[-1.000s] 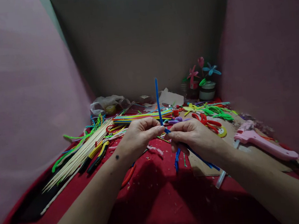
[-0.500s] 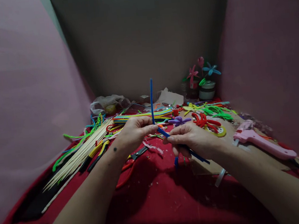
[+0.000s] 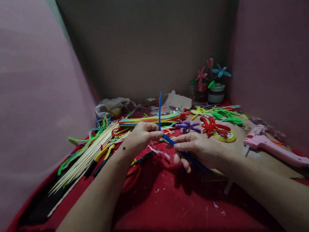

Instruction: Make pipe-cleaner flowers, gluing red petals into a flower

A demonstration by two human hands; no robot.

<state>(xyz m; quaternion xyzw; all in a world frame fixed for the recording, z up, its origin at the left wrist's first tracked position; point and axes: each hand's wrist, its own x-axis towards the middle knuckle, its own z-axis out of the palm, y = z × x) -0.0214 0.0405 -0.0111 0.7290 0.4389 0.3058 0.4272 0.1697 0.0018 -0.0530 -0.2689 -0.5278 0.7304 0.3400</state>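
Two hands (image 3: 146, 132), one glue gun (image 3: 279, 149), probably one scissors (image 3: 146, 158).

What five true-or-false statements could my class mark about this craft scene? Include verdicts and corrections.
The left hand and right hand both grip the blue pipe cleaner. True.
One end of the blue pipe cleaner points down from the left hand. False: it points upward.
The pink glue gun is in the right hand. False: it lies to the right of that hand.
The purple flower shape lies beyond the right hand. True.
The tablecloth is green. False: it is red.
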